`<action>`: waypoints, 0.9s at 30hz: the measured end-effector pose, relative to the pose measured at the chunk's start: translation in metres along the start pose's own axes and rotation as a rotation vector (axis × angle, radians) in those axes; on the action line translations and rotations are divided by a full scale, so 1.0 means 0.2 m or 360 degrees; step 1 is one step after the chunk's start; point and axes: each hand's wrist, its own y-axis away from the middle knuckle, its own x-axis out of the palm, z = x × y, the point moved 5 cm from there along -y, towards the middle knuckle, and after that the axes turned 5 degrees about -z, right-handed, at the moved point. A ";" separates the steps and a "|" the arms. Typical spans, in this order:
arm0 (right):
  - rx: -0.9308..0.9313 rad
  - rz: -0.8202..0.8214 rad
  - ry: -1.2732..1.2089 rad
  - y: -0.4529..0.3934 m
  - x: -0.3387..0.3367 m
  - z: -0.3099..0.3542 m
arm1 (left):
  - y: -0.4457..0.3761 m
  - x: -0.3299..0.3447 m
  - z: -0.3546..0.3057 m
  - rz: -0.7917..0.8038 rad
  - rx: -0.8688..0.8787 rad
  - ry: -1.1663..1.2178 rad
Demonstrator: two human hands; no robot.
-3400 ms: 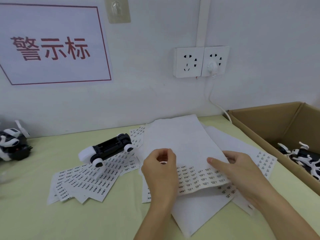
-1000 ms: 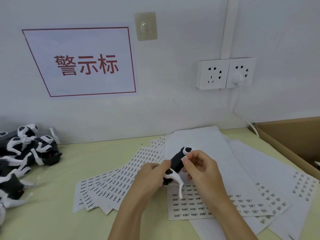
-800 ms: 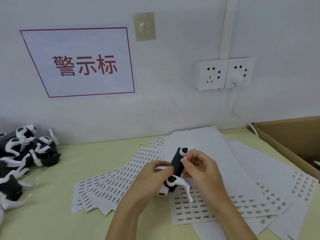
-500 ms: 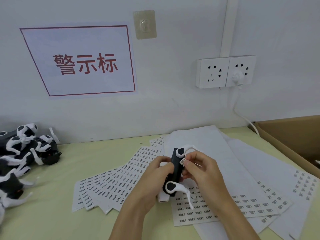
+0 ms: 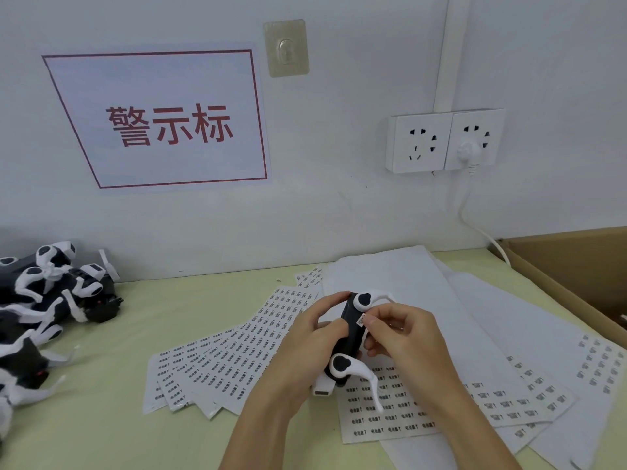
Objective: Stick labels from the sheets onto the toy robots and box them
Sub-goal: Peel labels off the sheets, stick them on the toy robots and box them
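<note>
My left hand (image 5: 305,347) grips a black-and-white toy robot (image 5: 351,337), held on end above the label sheets. My right hand (image 5: 403,340) pinches a small white label (image 5: 361,321) and holds it against the robot's black body near the upper wheel. Label sheets (image 5: 237,351) lie fanned out on the left, and more sheets (image 5: 390,415) lie under my hands. A pile of toy robots (image 5: 44,300) lies at the left edge. The cardboard box (image 5: 576,266) stands at the right, its inside mostly out of view.
The table (image 5: 84,429) is pale yellow-green and runs up to a white wall. On the wall hang a sign with red characters (image 5: 163,120), a double socket (image 5: 444,140) with a plugged cable, and an adhesive hook (image 5: 286,47).
Earlier both hands were on the sheets and the robot lay on the table. Since then I have picked it up, turned it upright and brought the label against its body.
</note>
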 end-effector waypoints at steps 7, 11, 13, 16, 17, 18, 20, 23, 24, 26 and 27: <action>0.0115 0.0037 -0.0060 -0.01 0.01 -0.02 | 0.01 0.00 -0.01 0.0001 0.0031 -0.0031; 0.0149 0.0039 -0.0079 -0.02 0.01 -0.03 | 0.02 0.00 -0.02 0.0021 0.0054 -0.0089; 0.0158 0.0030 -0.0076 -0.02 0.00 -0.03 | 0.02 0.01 -0.02 0.0032 0.0070 -0.0129; 0.0159 0.0015 -0.0059 -0.02 0.00 -0.03 | 0.02 0.01 -0.03 0.0026 0.0087 -0.0198; 0.0157 0.0012 -0.0055 -0.02 -0.01 -0.03 | 0.02 0.01 -0.03 0.0021 0.0090 -0.0212; 0.0156 0.0009 -0.0053 -0.02 -0.01 -0.03 | 0.03 0.01 -0.03 0.0017 0.0092 -0.0222; 0.0154 0.0006 -0.0050 -0.02 -0.01 -0.02 | 0.03 0.00 -0.03 0.0003 0.0094 -0.0238; 0.0142 0.0011 -0.0038 -0.02 -0.01 -0.02 | 0.03 0.00 -0.04 -0.0015 0.0095 -0.0240; 0.0138 0.0011 -0.0033 -0.02 -0.01 -0.01 | 0.03 0.00 -0.04 -0.0017 0.0094 -0.0243; 0.0135 0.0005 -0.0017 -0.02 -0.01 -0.01 | 0.04 0.00 -0.04 -0.0019 0.0097 -0.0259; 0.0135 0.0002 -0.0005 -0.02 -0.01 -0.01 | 0.04 0.00 -0.05 -0.0021 0.0099 -0.0270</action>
